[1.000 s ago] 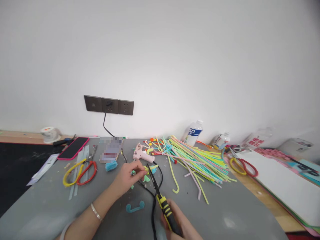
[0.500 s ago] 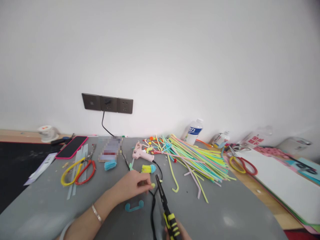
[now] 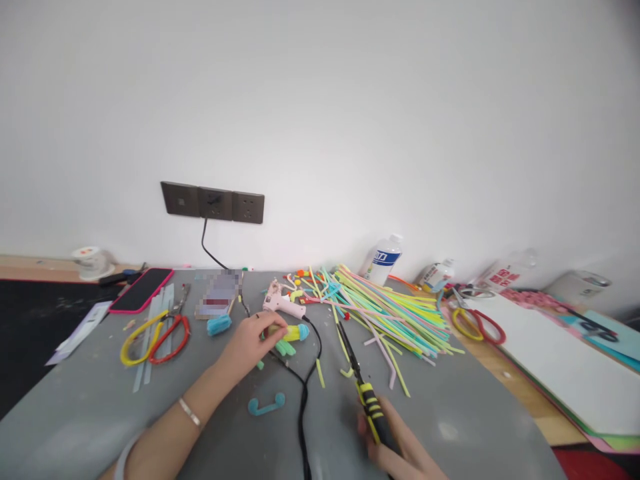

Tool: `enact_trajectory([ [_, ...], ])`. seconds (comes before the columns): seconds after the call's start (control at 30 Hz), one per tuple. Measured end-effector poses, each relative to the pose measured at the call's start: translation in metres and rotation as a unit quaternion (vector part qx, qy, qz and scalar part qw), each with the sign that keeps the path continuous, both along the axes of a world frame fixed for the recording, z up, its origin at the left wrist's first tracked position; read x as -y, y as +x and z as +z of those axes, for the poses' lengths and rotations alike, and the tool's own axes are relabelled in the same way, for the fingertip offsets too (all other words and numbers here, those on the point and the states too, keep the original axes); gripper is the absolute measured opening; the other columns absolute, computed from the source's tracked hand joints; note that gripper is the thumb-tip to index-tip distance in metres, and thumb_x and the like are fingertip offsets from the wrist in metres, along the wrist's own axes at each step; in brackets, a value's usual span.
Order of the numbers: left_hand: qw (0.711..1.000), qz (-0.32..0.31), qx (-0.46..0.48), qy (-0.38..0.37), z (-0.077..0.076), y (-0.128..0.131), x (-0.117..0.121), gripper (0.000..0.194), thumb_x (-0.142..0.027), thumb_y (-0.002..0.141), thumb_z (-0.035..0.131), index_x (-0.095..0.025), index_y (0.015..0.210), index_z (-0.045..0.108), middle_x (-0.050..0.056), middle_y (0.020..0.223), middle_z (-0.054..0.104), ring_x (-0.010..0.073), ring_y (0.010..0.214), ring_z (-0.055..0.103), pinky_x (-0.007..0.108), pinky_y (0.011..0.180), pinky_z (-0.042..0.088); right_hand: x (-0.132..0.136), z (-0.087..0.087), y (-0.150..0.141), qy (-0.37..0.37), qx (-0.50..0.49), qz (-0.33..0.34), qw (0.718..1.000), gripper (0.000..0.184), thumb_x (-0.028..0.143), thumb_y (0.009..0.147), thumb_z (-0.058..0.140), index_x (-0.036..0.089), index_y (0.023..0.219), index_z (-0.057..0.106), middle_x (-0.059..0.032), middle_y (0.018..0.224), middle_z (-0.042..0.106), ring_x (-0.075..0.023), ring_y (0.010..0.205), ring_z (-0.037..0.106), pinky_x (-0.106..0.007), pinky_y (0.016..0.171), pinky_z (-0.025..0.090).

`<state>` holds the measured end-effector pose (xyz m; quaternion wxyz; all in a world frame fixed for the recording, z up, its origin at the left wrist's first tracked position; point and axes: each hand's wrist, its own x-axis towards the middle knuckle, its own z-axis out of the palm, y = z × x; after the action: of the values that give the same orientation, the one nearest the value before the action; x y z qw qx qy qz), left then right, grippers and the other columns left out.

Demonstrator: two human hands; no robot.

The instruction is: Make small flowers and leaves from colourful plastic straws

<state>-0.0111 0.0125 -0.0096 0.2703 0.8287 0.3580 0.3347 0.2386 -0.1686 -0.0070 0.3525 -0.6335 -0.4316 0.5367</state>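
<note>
My left hand point(image 3: 257, 340) reaches in from the left with thumb and fingers closed on the near end of a yellow pipe-cleaner piece with a blue tip point(image 3: 296, 333). Green pipe-cleaner bits point(image 3: 285, 348) lie just under it. In my right hand point(image 3: 395, 443) are long-nose pliers point(image 3: 373, 407) with black-and-yellow handles; their jaws point up and away, over a hooked yellow-green pipe cleaner point(image 3: 347, 373). A blue pipe-cleaner piece with curled ends point(image 3: 267, 405) lies nearer me. Behind my left hand rests a pink glue gun point(image 3: 284, 303).
A black cord point(image 3: 303, 427) runs down the grey table point(image 3: 215, 440). Loose pipe cleaners point(image 3: 390, 310) spread to the right, with a bottle point(image 3: 383, 260) behind. Red-and-yellow-handled cutters point(image 3: 160, 333) and a phone point(image 3: 143, 291) lie left. Scissors point(image 3: 477, 323) and white paper point(image 3: 540, 360) lie right.
My left hand has moved away from me, from a small yellow-green bit to the yellow-and-blue piece. My right hand has swung the pliers to the right.
</note>
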Motion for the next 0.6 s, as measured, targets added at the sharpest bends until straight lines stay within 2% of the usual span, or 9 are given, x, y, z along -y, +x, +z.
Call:
enact_trajectory([
  [0.07,1.0,-0.005,0.009,0.012,-0.001,0.0,-0.001,0.014,-0.026,0.092,0.053,-0.019,0.088,0.065,0.0,0.081,0.066,0.0137,0.067,0.056,0.023,0.063,0.041,-0.005,0.009,0.001,0.001,0.133,0.018,0.991,0.048,0.029,0.07,0.059,0.019,0.117,0.055,-0.0089,0.117,0.064,-0.0283,0.114,0.056,-0.032,0.097,0.042],
  [0.13,1.0,-0.011,0.015,0.019,-0.003,-0.001,-0.001,0.014,-0.025,0.093,0.053,-0.019,0.09,0.066,0.001,0.084,0.067,0.0142,0.07,0.057,0.023,0.064,0.042,-0.013,0.011,-0.001,-0.002,0.243,0.037,0.969,0.052,0.027,0.072,0.053,0.016,0.123,0.048,-0.0133,0.123,0.06,-0.0293,0.117,0.054,-0.035,0.098,0.041],
  [0.27,0.999,-0.021,0.027,0.025,-0.005,-0.002,-0.003,0.015,-0.023,0.093,0.052,-0.019,0.094,0.067,0.002,0.089,0.068,0.0147,0.076,0.059,0.023,0.066,0.044,-0.032,0.017,-0.008,-0.055,0.413,0.105,0.903,0.037,0.021,0.077,0.048,0.014,0.113,0.048,-0.0188,0.117,0.061,-0.0319,0.104,0.062,-0.04,0.086,0.045],
  [0.37,0.999,-0.02,0.031,0.028,-0.005,-0.003,-0.004,0.016,-0.022,0.094,0.051,-0.019,0.094,0.067,0.002,0.089,0.069,0.0149,0.077,0.06,0.023,0.067,0.045,-0.047,0.023,-0.01,-0.083,0.489,0.13,0.858,0.029,0.021,0.08,0.048,0.012,0.107,0.051,-0.0209,0.111,0.062,-0.0341,0.099,0.063,-0.042,0.082,0.045],
  [0.47,0.999,-0.01,0.028,0.028,-0.004,-0.003,-0.004,0.016,-0.022,0.093,0.051,-0.019,0.093,0.067,0.003,0.09,0.07,0.0153,0.078,0.061,0.024,0.068,0.045,-0.063,0.023,-0.006,-0.094,0.551,0.092,0.824,0.036,0.024,0.081,0.051,0.009,0.113,0.051,-0.0218,0.116,0.059,-0.037,0.107,0.06,-0.045,0.083,0.045],
  [0.6,1.0,-0.021,0.01,0.019,-0.003,-0.001,0.0,0.016,-0.024,0.093,0.051,-0.02,0.093,0.067,0.002,0.089,0.07,0.0151,0.075,0.062,0.024,0.067,0.047,-0.076,0.01,0.005,-0.069,0.628,0.02,0.775,0.053,0.032,0.082,0.053,0.007,0.128,0.047,-0.0229,0.126,0.052,-0.0407,0.117,0.051,-0.051,0.085,0.045],
])
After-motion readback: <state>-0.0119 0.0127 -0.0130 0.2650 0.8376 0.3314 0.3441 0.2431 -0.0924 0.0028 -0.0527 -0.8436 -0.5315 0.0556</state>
